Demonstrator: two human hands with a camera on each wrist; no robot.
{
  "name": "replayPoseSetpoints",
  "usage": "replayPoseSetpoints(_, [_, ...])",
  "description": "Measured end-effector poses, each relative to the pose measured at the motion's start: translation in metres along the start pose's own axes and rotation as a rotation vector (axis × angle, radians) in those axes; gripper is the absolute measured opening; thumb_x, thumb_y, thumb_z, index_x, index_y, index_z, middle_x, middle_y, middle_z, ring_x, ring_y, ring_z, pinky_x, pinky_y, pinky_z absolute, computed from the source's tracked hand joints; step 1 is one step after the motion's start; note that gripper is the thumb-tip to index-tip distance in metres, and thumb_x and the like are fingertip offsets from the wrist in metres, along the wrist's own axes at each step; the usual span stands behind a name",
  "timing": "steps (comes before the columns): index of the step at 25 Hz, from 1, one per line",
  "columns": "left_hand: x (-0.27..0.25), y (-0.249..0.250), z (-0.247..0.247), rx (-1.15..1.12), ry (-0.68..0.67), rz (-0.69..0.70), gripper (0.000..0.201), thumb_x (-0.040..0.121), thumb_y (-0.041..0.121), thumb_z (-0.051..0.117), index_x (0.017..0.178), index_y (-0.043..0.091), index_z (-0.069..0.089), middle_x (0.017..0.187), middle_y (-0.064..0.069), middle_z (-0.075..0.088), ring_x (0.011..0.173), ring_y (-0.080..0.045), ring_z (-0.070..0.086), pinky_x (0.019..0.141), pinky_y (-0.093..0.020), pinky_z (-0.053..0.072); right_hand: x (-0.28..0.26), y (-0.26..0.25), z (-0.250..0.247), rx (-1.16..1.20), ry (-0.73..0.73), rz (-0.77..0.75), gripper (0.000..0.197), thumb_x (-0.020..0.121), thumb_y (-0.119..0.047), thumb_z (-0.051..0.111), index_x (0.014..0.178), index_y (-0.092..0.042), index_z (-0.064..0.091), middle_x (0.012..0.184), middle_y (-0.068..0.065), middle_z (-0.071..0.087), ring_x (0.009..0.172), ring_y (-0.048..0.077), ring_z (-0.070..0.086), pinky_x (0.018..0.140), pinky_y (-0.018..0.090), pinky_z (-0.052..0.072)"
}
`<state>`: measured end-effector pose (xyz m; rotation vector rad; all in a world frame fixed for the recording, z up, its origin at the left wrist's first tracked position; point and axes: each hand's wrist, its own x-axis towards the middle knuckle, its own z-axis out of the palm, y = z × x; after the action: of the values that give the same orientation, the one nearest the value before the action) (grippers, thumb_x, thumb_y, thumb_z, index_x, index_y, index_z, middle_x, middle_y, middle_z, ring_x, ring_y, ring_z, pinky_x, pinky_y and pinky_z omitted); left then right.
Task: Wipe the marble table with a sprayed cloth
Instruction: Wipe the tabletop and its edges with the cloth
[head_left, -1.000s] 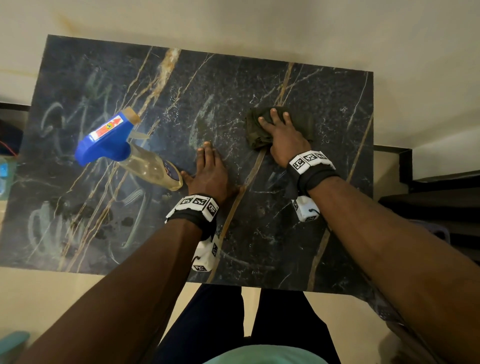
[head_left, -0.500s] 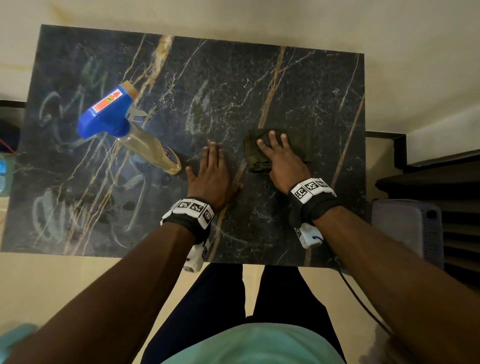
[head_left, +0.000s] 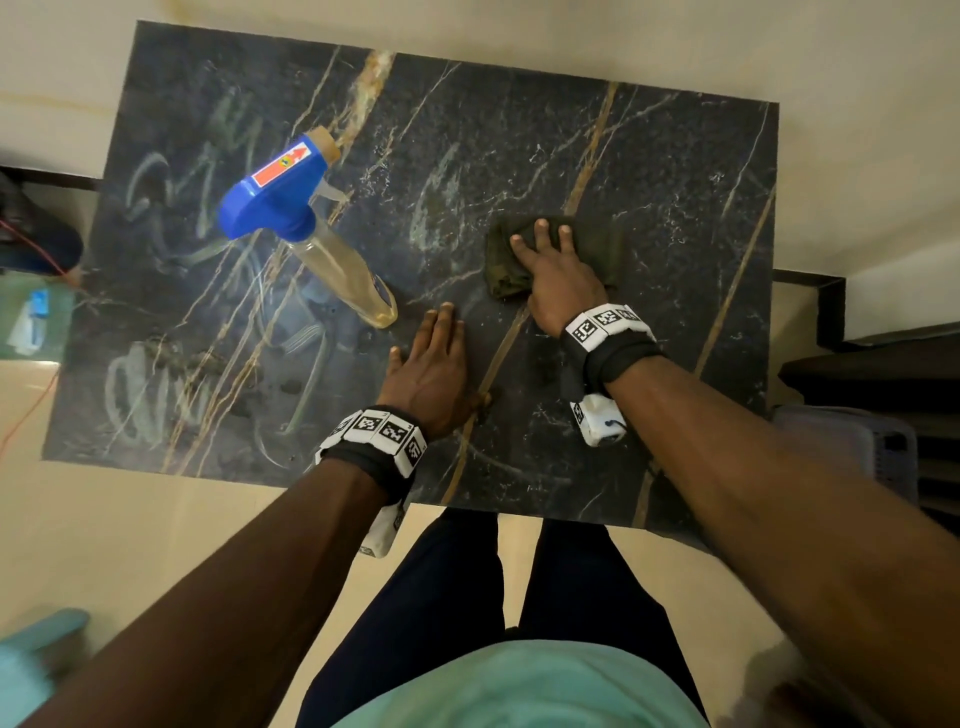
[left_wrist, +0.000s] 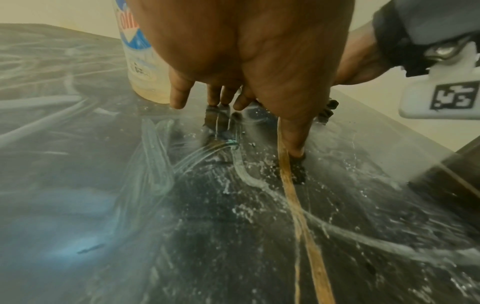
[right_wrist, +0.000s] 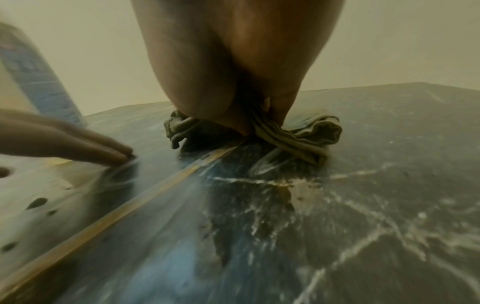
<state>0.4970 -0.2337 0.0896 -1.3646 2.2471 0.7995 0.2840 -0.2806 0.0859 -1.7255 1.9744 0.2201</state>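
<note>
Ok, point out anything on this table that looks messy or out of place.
Pale chalky scribbles and smears cover the left half of the marble table, unwiped. Dark specks lie near them. The spray bottle only looks tilted; it stands upright.

The right hand (head_left: 558, 275) covers the middle of the cloth (head_left: 602, 249), so the part under the palm is hidden. In the right wrist view the spray bottle (right_wrist: 39, 82) is blurred and cut off by the left edge. In the left wrist view the top edge cuts the bottle, its label partly unreadable.
</note>
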Motion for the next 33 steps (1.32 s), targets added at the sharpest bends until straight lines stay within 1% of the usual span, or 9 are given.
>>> replayPoseSetpoints(3, [-0.003, -0.007, 0.001, 0.011, -0.001, 0.017, 0.115, 0.088, 0.071, 0.063, 0.165, 0.012, 0.0, 0.172, -0.003, -0.015, 0.159, -0.026, -0.009, 0.117, -0.071, 0.021, -0.02, -0.017, 0.021, -0.008, -0.005, -0.06, 0.072, 0.097, -0.004, 0.042, 0.159, -0.03, 0.017, 0.168, 0.002, -0.001, 0.154, 0.034, -0.001, 0.106, 0.054, 0.042])
replayPoseSetpoints(5, [-0.004, -0.01, 0.004, 0.046, 0.003, 0.021, 0.116, 0.088, 0.065, 0.066, 0.164, 0.013, -0.004, 0.172, -0.002, -0.016, 0.159, -0.025, -0.01, 0.118, -0.073, 0.021, -0.026, -0.03, 0.03, -0.01, 0.014, -0.062, 0.072, 0.096, -0.004, 0.041, 0.159, -0.032, 0.017, 0.168, 0.002, -0.001, 0.154, 0.033, -0.002, 0.106, 0.053, 0.044])
replayPoseSetpoints(8, [-0.005, -0.009, 0.005, 0.057, 0.004, 0.006, 0.115, 0.088, 0.058, 0.069, 0.164, 0.013, -0.004, 0.172, -0.003, -0.017, 0.159, -0.024, -0.011, 0.118, -0.073, 0.02, -0.015, -0.04, 0.029, -0.01, 0.008, -0.101, 0.073, 0.096, -0.006, 0.044, 0.159, -0.032, 0.016, 0.168, 0.001, 0.0, 0.154, 0.033, -0.003, 0.105, 0.052, 0.045])
replayPoseSetpoints(12, [-0.004, -0.008, 0.007, 0.049, 0.001, -0.009, 0.113, 0.09, 0.06, 0.067, 0.164, 0.014, -0.004, 0.172, -0.002, -0.017, 0.159, -0.024, -0.011, 0.12, -0.071, 0.017, 0.011, -0.05, 0.015, 0.016, -0.011, -0.107, 0.073, 0.097, -0.007, 0.046, 0.158, -0.034, 0.017, 0.168, -0.001, -0.003, 0.154, 0.032, -0.006, 0.106, 0.055, 0.043])
replayPoseSetpoints(15, [-0.005, -0.007, 0.007, 0.043, -0.02, -0.017, 0.113, 0.09, 0.058, 0.068, 0.164, 0.015, -0.005, 0.172, -0.001, -0.018, 0.159, -0.023, -0.012, 0.119, -0.073, 0.017, 0.009, -0.053, 0.016, 0.02, -0.003, -0.093, 0.071, 0.098, -0.005, 0.044, 0.159, -0.033, 0.017, 0.168, -0.001, -0.003, 0.154, 0.032, -0.006, 0.107, 0.055, 0.043])
replayPoseSetpoints(19, [-0.004, -0.009, 0.007, 0.017, -0.003, -0.017, 0.111, 0.09, 0.059, 0.066, 0.164, 0.017, -0.006, 0.172, -0.001, -0.015, 0.159, -0.022, -0.011, 0.118, -0.074, 0.014, -0.024, -0.044, 0.036, 0.001, 0.011, -0.079, 0.07, 0.1, -0.005, 0.041, 0.159, -0.03, 0.014, 0.168, 0.001, -0.004, 0.154, 0.033, -0.006, 0.102, 0.053, 0.047])
replayPoseSetpoints(22, [-0.002, -0.012, 0.009, 0.01, 0.009, -0.012, 0.115, 0.088, 0.061, 0.068, 0.164, 0.02, -0.007, 0.171, 0.003, -0.018, 0.159, -0.021, -0.011, 0.117, -0.076, 0.015, -0.034, -0.034, 0.039, -0.014, 0.005, -0.088, 0.075, 0.098, -0.001, 0.04, 0.159, -0.034, 0.012, 0.168, -0.002, -0.005, 0.154, 0.031, -0.007, 0.098, 0.05, 0.05])
replayPoseSetpoints(28, [-0.003, -0.014, 0.008, -0.004, -0.017, -0.01, 0.118, 0.086, 0.071, 0.065, 0.164, 0.02, -0.007, 0.17, 0.008, -0.022, 0.158, -0.019, -0.013, 0.116, -0.075, 0.01, -0.025, 0.008, 0.017, 0.038, 0.008, 0.017, 0.076, 0.097, 0.0, 0.042, 0.158, -0.036, 0.015, 0.168, -0.003, -0.005, 0.154, 0.031, -0.005, 0.112, 0.056, 0.037])
replayPoseSetpoints(33, [-0.005, -0.013, 0.005, -0.021, -0.017, 0.0, 0.12, 0.084, 0.067, 0.069, 0.165, 0.018, -0.005, 0.171, 0.007, -0.021, 0.158, -0.019, -0.013, 0.118, -0.075, 0.01, -0.044, 0.042, 0.019, 0.06, 0.017, 0.108, 0.079, 0.096, -0.002, 0.049, 0.159, -0.032, 0.014, 0.168, 0.001, -0.004, 0.154, 0.034, -0.002, 0.117, 0.053, 0.029])
